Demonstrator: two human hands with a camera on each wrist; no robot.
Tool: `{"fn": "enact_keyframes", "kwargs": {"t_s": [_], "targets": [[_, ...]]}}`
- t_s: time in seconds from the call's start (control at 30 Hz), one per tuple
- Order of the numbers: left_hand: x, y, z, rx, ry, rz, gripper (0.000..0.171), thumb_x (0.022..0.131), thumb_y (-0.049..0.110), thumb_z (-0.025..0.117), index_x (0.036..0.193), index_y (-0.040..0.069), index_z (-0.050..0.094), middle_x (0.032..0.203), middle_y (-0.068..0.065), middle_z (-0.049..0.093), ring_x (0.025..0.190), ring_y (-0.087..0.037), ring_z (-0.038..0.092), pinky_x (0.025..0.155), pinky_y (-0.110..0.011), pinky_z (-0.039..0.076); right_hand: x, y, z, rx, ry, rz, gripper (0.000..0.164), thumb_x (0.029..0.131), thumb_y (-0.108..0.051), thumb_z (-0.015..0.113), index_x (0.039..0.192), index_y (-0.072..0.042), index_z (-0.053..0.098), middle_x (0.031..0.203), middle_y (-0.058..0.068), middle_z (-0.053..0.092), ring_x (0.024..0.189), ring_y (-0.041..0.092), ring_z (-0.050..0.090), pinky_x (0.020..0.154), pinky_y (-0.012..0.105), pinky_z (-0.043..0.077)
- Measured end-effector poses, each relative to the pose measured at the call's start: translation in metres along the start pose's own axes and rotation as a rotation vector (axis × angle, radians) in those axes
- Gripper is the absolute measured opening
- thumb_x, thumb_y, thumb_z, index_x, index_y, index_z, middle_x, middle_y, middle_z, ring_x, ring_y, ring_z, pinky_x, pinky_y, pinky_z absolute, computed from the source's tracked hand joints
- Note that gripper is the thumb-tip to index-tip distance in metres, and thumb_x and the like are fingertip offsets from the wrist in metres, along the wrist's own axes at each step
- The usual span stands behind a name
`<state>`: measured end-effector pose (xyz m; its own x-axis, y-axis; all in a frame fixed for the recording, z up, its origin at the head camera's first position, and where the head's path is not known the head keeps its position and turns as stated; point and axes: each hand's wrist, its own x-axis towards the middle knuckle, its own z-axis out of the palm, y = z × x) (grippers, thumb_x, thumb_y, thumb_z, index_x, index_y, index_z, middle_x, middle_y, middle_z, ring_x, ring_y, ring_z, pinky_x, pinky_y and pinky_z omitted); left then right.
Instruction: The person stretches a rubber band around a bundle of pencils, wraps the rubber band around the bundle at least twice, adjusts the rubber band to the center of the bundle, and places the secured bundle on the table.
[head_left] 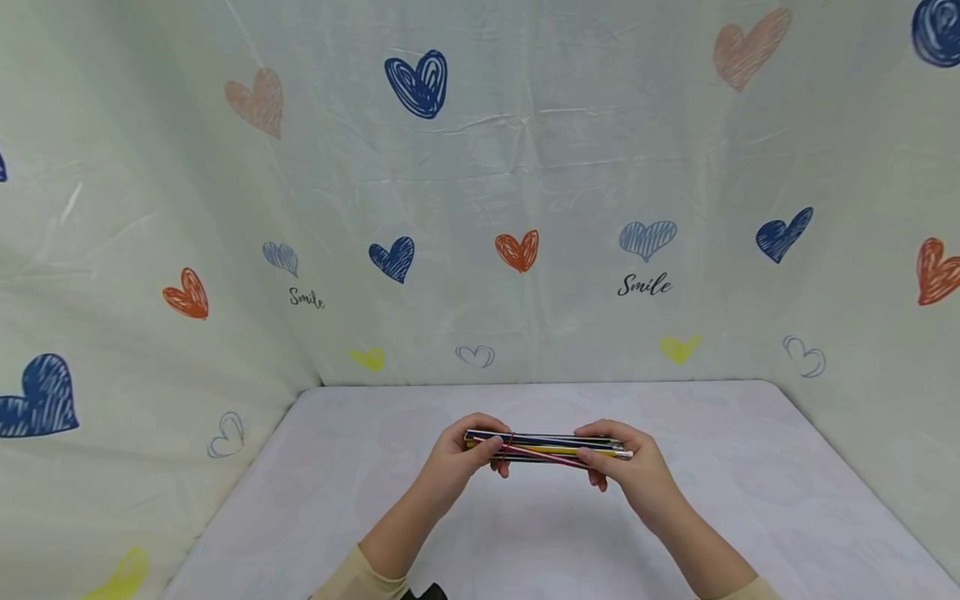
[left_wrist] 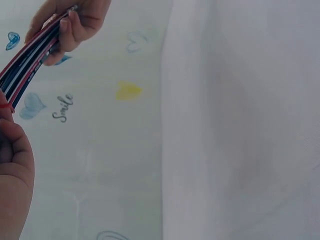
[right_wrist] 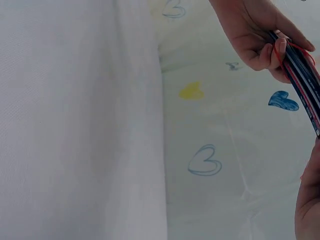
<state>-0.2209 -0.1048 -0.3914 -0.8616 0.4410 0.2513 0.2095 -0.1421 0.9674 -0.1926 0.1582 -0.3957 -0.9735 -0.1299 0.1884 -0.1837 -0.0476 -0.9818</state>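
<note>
Pencil bundle [head_left: 546, 449], opposite ends in left fingers [head_left: 480, 422] and right fingers [head_left: 609, 428]

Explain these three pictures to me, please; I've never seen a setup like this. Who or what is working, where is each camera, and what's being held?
There is no machine here, just a person's bare left hand and right hand. The widest picture comes from a camera worn on the head, looking forward and down. The other two come from cameras on the wrists, so each shows its own hand at the edge, with the other hand higher up.

Both hands grip a bundle of slim sticks, apparently pencils, one near each end. A thin red band crosses the bundle near the left hand. The bundle is held up over a pale table, not resting on it. Behind hangs a light curtain printed with hearts and the word "Smile".
</note>
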Motion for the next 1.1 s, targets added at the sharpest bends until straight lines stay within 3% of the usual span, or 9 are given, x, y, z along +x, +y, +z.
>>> {"fn": "enact_keyframes", "kwargs": {"t_s": [0.13,0.23,0.33,0.5,0.67,0.77,1.0,1.1], "targets": [[0.0,0.001,0.003,-0.02,0.045,0.001,0.023,0.097,0.015,0.062,0.109,-0.005,0.058,0.097,-0.013,0.063,0.066,-0.017,0.062,0.072,-0.029,0.054,0.001,0.0,0.002,-0.068,0.04,-0.065,0.027,0.083,-0.01,0.078,0.106,-0.002,0.067,0.106,0.006,0.059,0.064,0.018,0.057,0.054,0.025,0.048],[0.001,0.001,0.003,-0.03,0.063,0.001,0.022,0.097,0.013,0.061,0.107,-0.006,0.057,0.098,-0.014,0.062,0.065,-0.017,0.061,0.071,-0.029,0.054,0.002,-0.001,0.0,-0.077,0.002,-0.083,0.03,0.083,-0.008,0.077,0.109,0.002,0.065,0.108,0.006,0.059,0.065,0.017,0.057,0.055,0.026,0.048],[0.002,0.001,0.001,-0.025,0.08,-0.019,0.022,0.097,0.012,0.061,0.105,-0.007,0.056,0.096,-0.015,0.063,0.063,-0.017,0.059,0.068,-0.028,0.053,0.004,-0.002,-0.006,-0.073,-0.115,-0.062,0.032,0.087,-0.007,0.072,0.114,0.006,0.062,0.105,0.011,0.061,0.064,0.017,0.059,0.057,0.028,0.05],[0.001,0.001,-0.003,-0.019,0.088,-0.081,0.022,0.097,0.011,0.061,0.106,-0.008,0.055,0.095,-0.016,0.063,0.063,-0.017,0.057,0.068,-0.027,0.053,0.008,-0.004,-0.019,-0.117,-0.33,-0.026,0.033,0.088,-0.007,0.071,0.119,0.001,0.063,0.1,0.019,0.063,0.066,0.021,0.063,0.06,0.033,0.054],[0.001,0.001,-0.005,-0.022,0.071,-0.113,0.022,0.097,0.011,0.061,0.106,-0.008,0.055,0.094,-0.015,0.064,0.062,-0.017,0.057,0.067,-0.027,0.053,0.01,-0.009,-0.025,-0.286,-0.478,-0.072,0.048,0.081,-0.012,0.079,0.125,-0.007,0.06,0.115,0.017,0.06,0.087,0.025,0.063,0.07,0.036,0.056],[0.001,0.0,-0.005,-0.011,0.056,-0.116,0.022,0.097,0.012,0.061,0.106,-0.007,0.056,0.094,-0.015,0.065,0.062,-0.017,0.057,0.066,-0.027,0.052,0.013,-0.015,-0.025,-0.383,-0.545,-0.063,0.058,0.077,-0.016,0.083,0.128,-0.012,0.055,0.115,0.011,0.062,0.095,0.026,0.06,0.076,0.033,0.053],[0.002,0.0,0.001,0.046,-0.04,-0.121,0.02,0.097,0.015,0.062,0.104,-0.004,0.06,0.088,-0.012,0.066,0.06,-0.017,0.059,0.065,-0.026,0.051,0.016,-0.021,-0.019,-0.489,-0.678,0.036,0.051,0.078,-0.012,0.08,0.123,-0.014,0.056,0.097,0.002,0.067,0.081,0.02,0.063,0.069,0.031,0.053],[0.002,-0.001,0.004,0.047,-0.054,-0.122,0.019,0.097,0.014,0.062,0.103,-0.004,0.06,0.086,-0.011,0.066,0.059,-0.017,0.059,0.064,-0.027,0.051,0.015,-0.021,-0.015,-0.458,-0.722,0.078,0.041,0.083,-0.011,0.074,0.12,-0.013,0.058,0.091,0.003,0.067,0.07,0.017,0.063,0.062,0.031,0.053]]}}
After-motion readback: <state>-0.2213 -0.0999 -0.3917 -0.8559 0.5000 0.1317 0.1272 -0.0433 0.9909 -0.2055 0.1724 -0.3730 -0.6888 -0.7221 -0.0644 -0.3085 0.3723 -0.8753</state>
